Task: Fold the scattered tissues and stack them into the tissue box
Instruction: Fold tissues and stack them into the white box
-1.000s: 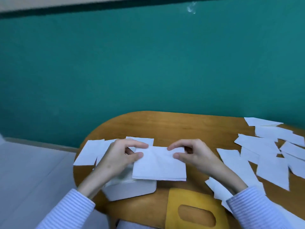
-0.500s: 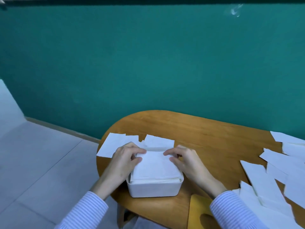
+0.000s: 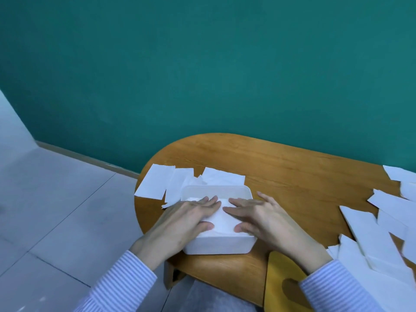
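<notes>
On the wooden table (image 3: 292, 167), the white tissue box (image 3: 225, 245) sits at the near left edge, where it was half a second ago. My left hand (image 3: 180, 218) and right hand (image 3: 263, 216), then curled around the folded tissue (image 3: 221, 218), now lie flat and open, pressing it into the box.

the left hand (image 3: 180, 221) and right hand (image 3: 267, 221) are bare, no rings or watch showing. each arm wears a long shirt sleeve (image 3: 121, 282), white with fine blue stripes running across it, ending in a plain cuff at the wrist.
</notes>
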Action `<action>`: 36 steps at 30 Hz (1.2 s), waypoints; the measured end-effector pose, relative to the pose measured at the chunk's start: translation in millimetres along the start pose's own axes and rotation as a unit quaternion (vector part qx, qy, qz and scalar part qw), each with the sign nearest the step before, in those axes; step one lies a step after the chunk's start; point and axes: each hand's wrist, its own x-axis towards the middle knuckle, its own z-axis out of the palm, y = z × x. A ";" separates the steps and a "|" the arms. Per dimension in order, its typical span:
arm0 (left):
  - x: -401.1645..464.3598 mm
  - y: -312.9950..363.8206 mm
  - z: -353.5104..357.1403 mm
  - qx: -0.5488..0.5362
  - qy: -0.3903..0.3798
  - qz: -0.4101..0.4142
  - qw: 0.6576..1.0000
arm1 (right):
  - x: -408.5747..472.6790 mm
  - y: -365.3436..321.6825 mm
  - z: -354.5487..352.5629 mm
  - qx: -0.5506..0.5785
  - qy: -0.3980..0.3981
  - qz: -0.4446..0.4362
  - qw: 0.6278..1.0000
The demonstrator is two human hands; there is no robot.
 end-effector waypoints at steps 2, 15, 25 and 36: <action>1.4 -0.2 -0.5 0.021 -0.028 0.000 0.999 | 4.5 -2.6 -1.6 -0.033 -0.028 0.010 0.999; 10.1 5.2 -1.3 0.068 -0.040 -0.002 0.997 | 4.2 -2.6 4.7 0.049 0.008 0.004 0.999; 36.6 96.3 40.0 -0.010 0.108 0.085 0.991 | -86.0 37.3 -2.5 0.053 0.127 0.085 0.987; 92.5 194.8 126.2 -0.026 -0.046 0.204 0.978 | -239.9 111.0 37.8 0.036 0.070 0.301 0.950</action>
